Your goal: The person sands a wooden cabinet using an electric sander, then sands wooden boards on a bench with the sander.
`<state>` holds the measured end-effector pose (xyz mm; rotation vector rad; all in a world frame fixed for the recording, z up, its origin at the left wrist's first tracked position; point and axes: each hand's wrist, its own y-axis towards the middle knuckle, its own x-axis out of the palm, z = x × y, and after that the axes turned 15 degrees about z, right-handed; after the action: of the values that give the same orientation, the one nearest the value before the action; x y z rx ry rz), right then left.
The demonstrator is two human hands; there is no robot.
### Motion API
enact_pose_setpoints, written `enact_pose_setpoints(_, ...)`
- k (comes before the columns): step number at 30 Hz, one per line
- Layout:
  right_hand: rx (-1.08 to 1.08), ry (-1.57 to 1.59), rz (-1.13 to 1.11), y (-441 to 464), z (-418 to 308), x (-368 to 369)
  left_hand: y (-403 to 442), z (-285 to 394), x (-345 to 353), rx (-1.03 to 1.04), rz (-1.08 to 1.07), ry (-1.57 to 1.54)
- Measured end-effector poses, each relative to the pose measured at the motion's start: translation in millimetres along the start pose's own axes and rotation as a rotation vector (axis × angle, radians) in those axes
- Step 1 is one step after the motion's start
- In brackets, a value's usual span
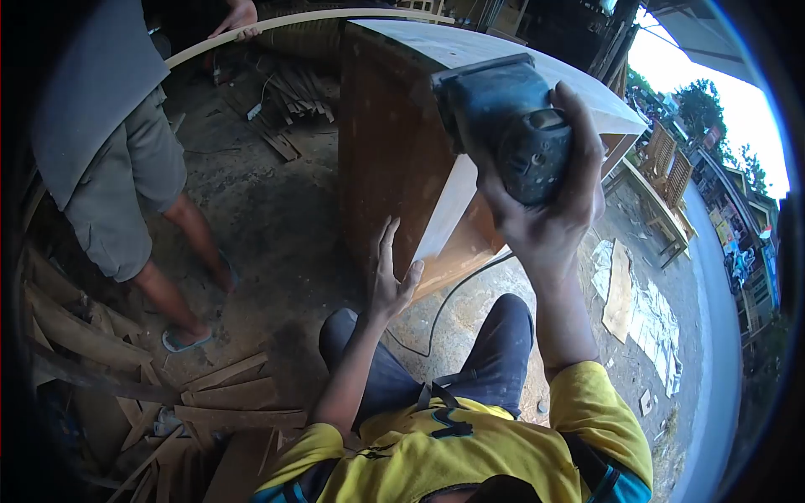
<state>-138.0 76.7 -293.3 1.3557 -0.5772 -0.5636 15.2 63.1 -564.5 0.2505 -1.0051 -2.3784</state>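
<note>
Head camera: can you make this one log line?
Right hand: gripping sander | left hand: open, by wooden box, contact unclear | other person's hand: on pale strip

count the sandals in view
2: the near sandal and the far sandal, both worn by the person standing at the picture's left. Any on the camera wearer's feet are hidden.

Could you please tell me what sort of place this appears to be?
Probably a roadside woodworking shop: the right hand grips what looks like a power sander, wood offcuts lie piled nearby, and a road runs alongside.
</note>
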Motion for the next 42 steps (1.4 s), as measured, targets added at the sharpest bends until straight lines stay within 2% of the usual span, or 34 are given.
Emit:
enact_pose_setpoints(2, -0.008, -0.014, -0.060, 27, 1, 3, -6, 7, 6, -0.098, 0.020, -0.017)
enact_pose_setpoints(4, -0.004, 0.020, -0.093, 34, -5, 3, 8, 34, 1, 0.014, 0.101, -0.006)
enact_pose_setpoints(6, -0.051, -0.151, -0.328, 30, -25, -7, 9, 43, -1, 0.028, 0.141, -0.039)
enact_pose_setpoints(8, -0.123, -0.226, -0.457, 4, -35, -10, 0, 58, -5, 0.044, 0.179, -0.076)
enact_pose_setpoints(10, -0.201, -0.171, -0.585, -49, -27, -19, -24, 89, -8, -0.022, 0.247, -0.323)
enact_pose_setpoints(13, -0.080, -0.037, -0.425, -105, -18, -17, -28, 127, -11, -0.325, 0.115, -0.476)
enact_pose_setpoints(14, -0.020, 0.002, -0.356, -115, -18, -16, -25, 133, -8, -0.328, 0.118, -0.473)
enact_pose_setpoints(18, 0.126, -0.026, -0.327, -121, -32, -12, 2, 151, -8, -0.313, 0.083, -0.411)
enact_pose_setpoints(19, 0.177, -0.003, -0.431, -115, -35, -13, 11, 153, -9, -0.297, 0.083, -0.405)
enact_pose_setpoints(20, 0.227, 0.026, -0.538, -106, -39, -15, 18, 155, -10, -0.285, 0.086, -0.397)
enact_pose_setpoints(21, 0.168, 0.078, -0.667, -89, -40, -18, 22, 156, -5, -0.341, 0.134, -0.371)
enact_pose_setpoints(22, 0.171, 0.083, -0.669, -85, -37, -17, 27, 159, 1, -0.349, 0.219, -0.421)
enact_pose_setpoints(24, 0.256, 0.404, -0.749, -80, -29, -15, 37, 148, 0, -0.343, 0.282, -0.251)
enact_pose_setpoints(26, 0.262, 0.506, -0.829, -75, -15, -16, 51, 144, 2, -0.395, 0.439, -0.255)
enact_pose_setpoints(28, 0.311, 0.728, -0.945, -78, -3, -18, 59, 122, 7, -0.300, 0.513, -0.096)
enact_pose_setpoints(29, 0.279, 0.616, -0.931, -67, 4, -26, 62, 118, 10, -0.332, 0.512, -0.084)
enact_pose_setpoints(30, 0.219, 0.616, -0.803, -50, 22, -32, 65, 114, 11, -0.362, 0.519, -0.073)
enact_pose_setpoints(31, 0.244, 0.437, -0.527, -40, 38, -36, 64, 109, 11, -0.430, 0.532, -0.105)
enact_pose_setpoints(32, 0.154, 0.278, -0.220, -37, 86, -29, 62, 103, 12, -0.497, 0.547, -0.136)
enact_pose_setpoints(33, 0.272, 0.250, 0.041, -23, 109, -8, 60, 106, 13, -0.425, 0.558, -0.101)
enact_pose_setpoints(34, 0.101, 0.078, 0.088, -9, 149, 14, 59, 110, 17, -0.356, 0.566, -0.069)
enact_pose_setpoints(36, 0.032, -0.181, -0.039, -10, 194, 62, 59, 121, 23, -0.290, 0.580, -0.143)
enact_pose_setpoints(38, 0.075, -0.009, -0.103, -32, 241, 79, 51, 117, 26, -0.084, 0.559, -0.035)
enact_pose_setpoints(40, 0.442, 0.028, -0.008, -32, 201, 88, 30, 100, 29, -0.036, 0.586, -0.008)
enact_pose_setpoints(42, 0.486, -0.059, 0.073, -33, 203, 90, -6, 74, 31, -0.215, 0.629, 0.028)
